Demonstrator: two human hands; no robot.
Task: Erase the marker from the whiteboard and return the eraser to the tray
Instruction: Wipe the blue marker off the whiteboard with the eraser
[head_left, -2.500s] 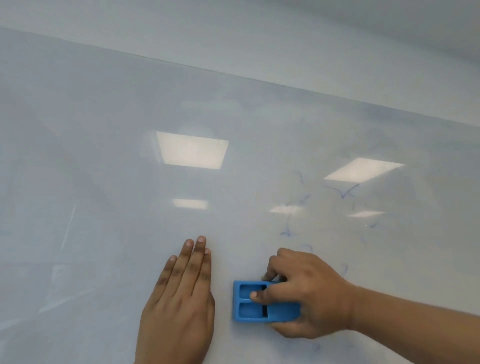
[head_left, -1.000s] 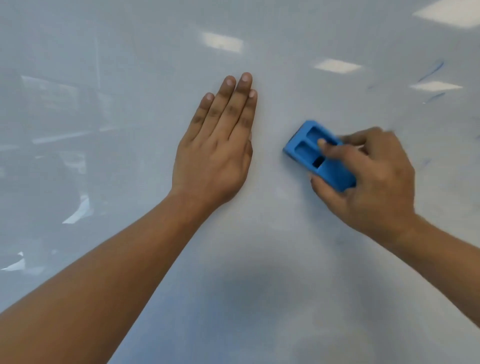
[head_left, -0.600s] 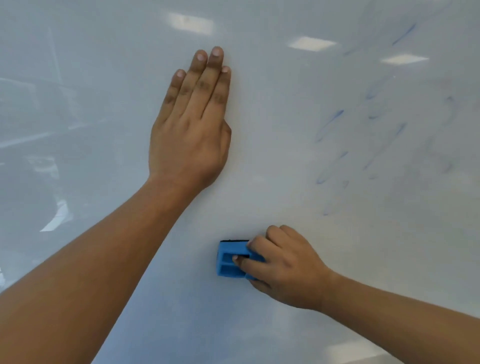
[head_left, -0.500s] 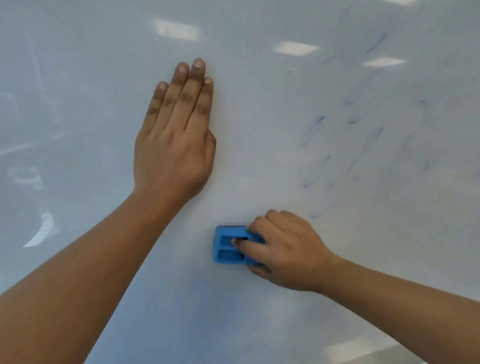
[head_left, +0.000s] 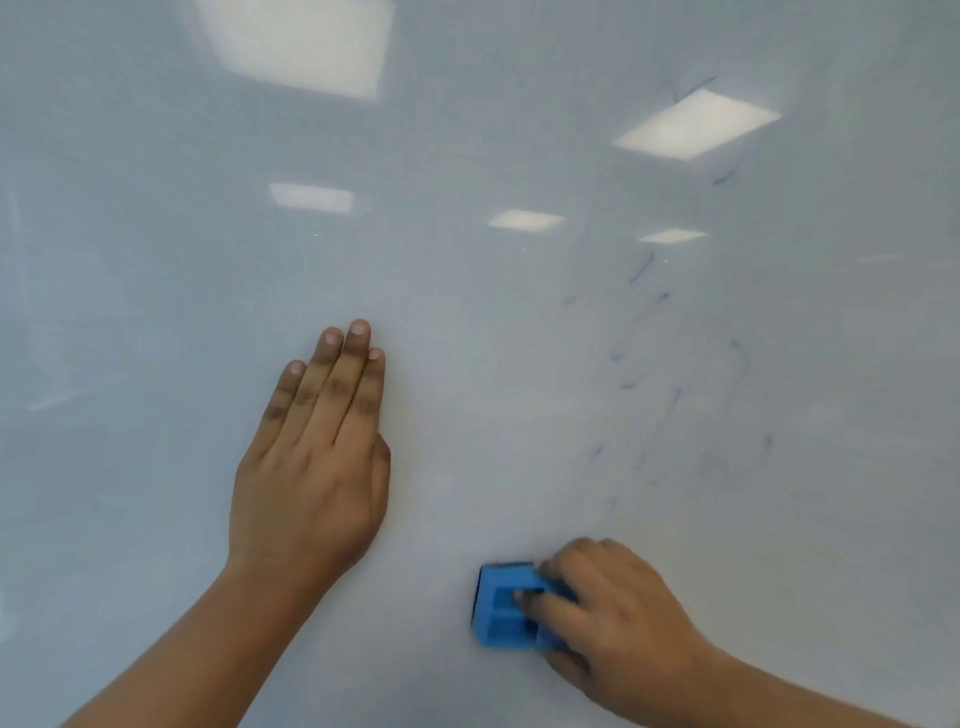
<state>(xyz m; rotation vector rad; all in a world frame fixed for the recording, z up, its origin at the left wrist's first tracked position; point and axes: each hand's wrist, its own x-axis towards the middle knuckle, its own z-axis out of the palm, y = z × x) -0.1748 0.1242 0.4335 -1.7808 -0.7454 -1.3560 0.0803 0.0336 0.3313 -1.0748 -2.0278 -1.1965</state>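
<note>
The whiteboard (head_left: 467, 291) fills the whole view. My right hand (head_left: 618, 623) grips a blue eraser (head_left: 501, 605) and presses it flat on the board at the lower middle. Faint blue marker streaks (head_left: 641, 267) are scattered above and to the right of the eraser. My left hand (head_left: 311, 467) lies flat against the board, fingers together and pointing up, to the left of the eraser. No tray is in view.
Ceiling lights reflect off the glossy board as bright patches (head_left: 696, 124). More smeared marker traces (head_left: 740, 358) run down the right half of the board.
The view has tilted up, so both hands sit lower in the frame. My right hand still wipes with the eraser below the streaks. My left hand stays flat on the board.
</note>
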